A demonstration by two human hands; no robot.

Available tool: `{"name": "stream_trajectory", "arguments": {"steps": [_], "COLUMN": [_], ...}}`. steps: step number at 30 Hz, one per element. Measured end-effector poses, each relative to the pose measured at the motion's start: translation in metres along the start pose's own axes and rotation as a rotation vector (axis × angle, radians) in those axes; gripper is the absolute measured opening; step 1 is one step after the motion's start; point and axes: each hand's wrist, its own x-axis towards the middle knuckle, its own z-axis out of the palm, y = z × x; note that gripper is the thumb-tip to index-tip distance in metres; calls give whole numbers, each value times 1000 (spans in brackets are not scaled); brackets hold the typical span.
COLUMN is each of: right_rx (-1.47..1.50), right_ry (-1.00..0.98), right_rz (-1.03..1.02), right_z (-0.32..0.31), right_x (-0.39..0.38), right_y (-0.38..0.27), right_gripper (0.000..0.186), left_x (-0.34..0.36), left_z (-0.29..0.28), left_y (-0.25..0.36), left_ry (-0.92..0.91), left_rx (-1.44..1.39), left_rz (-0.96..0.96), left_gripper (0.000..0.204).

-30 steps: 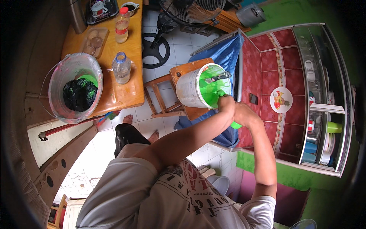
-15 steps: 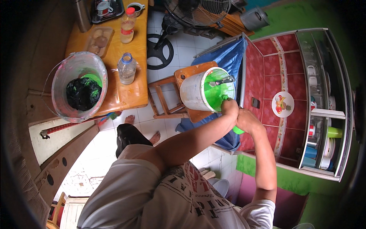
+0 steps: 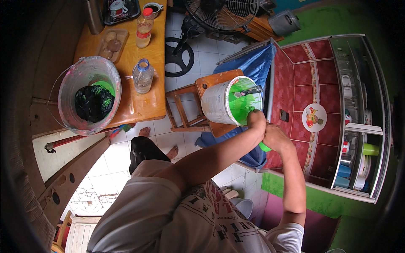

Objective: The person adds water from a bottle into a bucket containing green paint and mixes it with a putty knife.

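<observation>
My left hand [image 3: 255,119] is closed at the rim of a white bucket [image 3: 214,102], which has bright green paint [image 3: 241,109] inside. Right beside it, touching it, my right hand [image 3: 276,138] is closed too. A bright green thing [image 3: 265,146] pokes out below my hands, and a green bit shows above the left one. Its kind is hidden by my fingers. A tool with a dark handle [image 3: 252,90] lies across the bucket's opening, its other end in the paint. The bucket stands on a wooden stool [image 3: 201,84].
On the wooden table [image 3: 126,107] at left are a paint-smeared pail [image 3: 63,90] holding black plastic [image 3: 93,104], two clear bottles and a tray. A standing fan [image 3: 221,12] is at the back. A glass-fronted cabinet [image 3: 358,126] and blue sheet [image 3: 249,63] are on the right.
The whole view has shifted slightly. My hands stay together at the bucket's rim, still closed, with the green thing between them.
</observation>
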Motion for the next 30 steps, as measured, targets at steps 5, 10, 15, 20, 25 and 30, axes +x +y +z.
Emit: {"name": "stream_trajectory", "arguments": {"steps": [5, 10, 15, 20, 25, 30], "right_rx": [-74, -107, -89, -111, -137, 35], "right_ry": [3, -59, 52, 31, -29, -52], "right_rz": [23, 15, 36, 53, 4, 27], "right_z": [4, 0, 13, 12, 3, 9], "right_x": [2, 3, 5, 3, 2, 10], "right_y": [5, 0, 11, 10, 0, 19], "right_gripper": [33, 32, 30, 29, 28, 33], "left_x": [3, 10, 18, 13, 17, 15], "left_z": [1, 1, 2, 3, 2, -2], "left_y": [1, -2, -5, -2, -2, -6], "left_ry": [17, 19, 74, 87, 97, -8], "left_rx": [24, 23, 79, 88, 145, 145], "left_rz": [-4, -21, -7, -25, 12, 65], "left_gripper": [27, 28, 49, 50, 51, 37]}}
